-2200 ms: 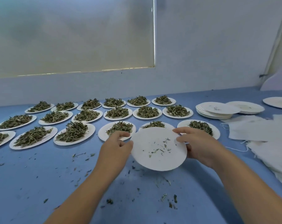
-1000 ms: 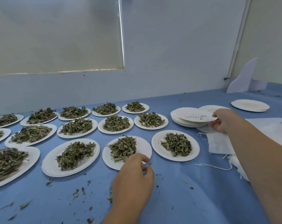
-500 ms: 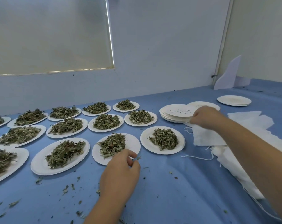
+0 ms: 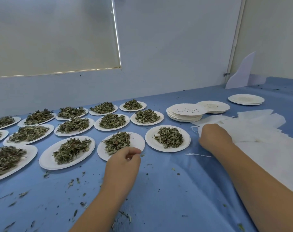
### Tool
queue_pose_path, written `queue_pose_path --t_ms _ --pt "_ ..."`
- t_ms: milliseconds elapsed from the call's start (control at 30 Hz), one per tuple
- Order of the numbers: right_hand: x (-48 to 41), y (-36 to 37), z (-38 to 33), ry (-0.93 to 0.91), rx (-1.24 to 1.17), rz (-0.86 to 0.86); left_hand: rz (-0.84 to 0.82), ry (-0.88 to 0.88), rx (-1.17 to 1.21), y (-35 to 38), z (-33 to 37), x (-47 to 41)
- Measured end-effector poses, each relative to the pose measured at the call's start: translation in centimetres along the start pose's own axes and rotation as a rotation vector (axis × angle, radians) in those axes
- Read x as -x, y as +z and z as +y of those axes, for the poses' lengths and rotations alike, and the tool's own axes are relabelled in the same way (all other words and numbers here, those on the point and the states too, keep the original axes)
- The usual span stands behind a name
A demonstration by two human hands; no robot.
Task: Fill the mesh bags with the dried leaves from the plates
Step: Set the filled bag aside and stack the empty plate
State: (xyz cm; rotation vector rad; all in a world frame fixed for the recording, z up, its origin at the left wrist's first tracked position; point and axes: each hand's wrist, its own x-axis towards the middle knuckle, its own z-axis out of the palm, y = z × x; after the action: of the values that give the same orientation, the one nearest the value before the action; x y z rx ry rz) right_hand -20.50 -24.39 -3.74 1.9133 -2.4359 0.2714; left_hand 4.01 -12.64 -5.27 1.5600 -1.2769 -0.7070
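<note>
Along the left of the blue surface [image 4: 167, 190], white plates [image 4: 47, 158] stand in rows running back to the wall. Each carries a heap of dried leaves [image 4: 70, 149], and loose crumbs of leaf lie scattered on the cloth in front of them.

The left hand [image 4: 124, 163] rests at the near rim of the front-row plate [image 4: 137, 139] right of the middle, which holds its own heap. The fingers [image 4: 134, 151] are curled, with thumb and forefinger drawn together beside a leaf scrap [image 4: 143, 155]. Whether they pinch it cannot be told.

Just right of that plate, and apart from it, the last full plate [image 4: 150, 134] of the front row bears a compact mound of leaves [image 4: 169, 137].

Behind it stands a stack of empty plates [image 4: 184, 117], the top one dotted with leaf bits. A lower stack [image 4: 214, 104] sits just behind that, and a third [image 4: 246, 99] lies further right.

The right hand [image 4: 215, 138] lies with its back to the camera on the left edge of the white mesh bags [image 4: 259, 124]. Its fingers are hidden beneath it, so their hold cannot be told. The bags lie flat and overlapping down the right side, with no leaves visible in them. A white string [image 4: 199, 154] trails on the cloth below the wrist.

At far right a white card [image 4: 239, 76] stands against the wall.
</note>
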Motion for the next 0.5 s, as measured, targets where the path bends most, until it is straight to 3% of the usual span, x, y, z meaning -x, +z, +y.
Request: queue_pose_path --t_ms 167,300,500 --pt "-0.5 -0.5 1.3 0.028 -0.203 0.118 -0.202 -0.346 0.592 1.1 1.9 -0.6" --pt "-0.3 -0.2 1.5 -0.012 -0.277 0.132 -0.286 -0.505 0.68 2.4 2.3 -1.9" --pt "-0.4 -0.2 1.3 -0.012 -0.306 0.111 -0.243 -0.602 0.773 4.5 3.3 -4.0"
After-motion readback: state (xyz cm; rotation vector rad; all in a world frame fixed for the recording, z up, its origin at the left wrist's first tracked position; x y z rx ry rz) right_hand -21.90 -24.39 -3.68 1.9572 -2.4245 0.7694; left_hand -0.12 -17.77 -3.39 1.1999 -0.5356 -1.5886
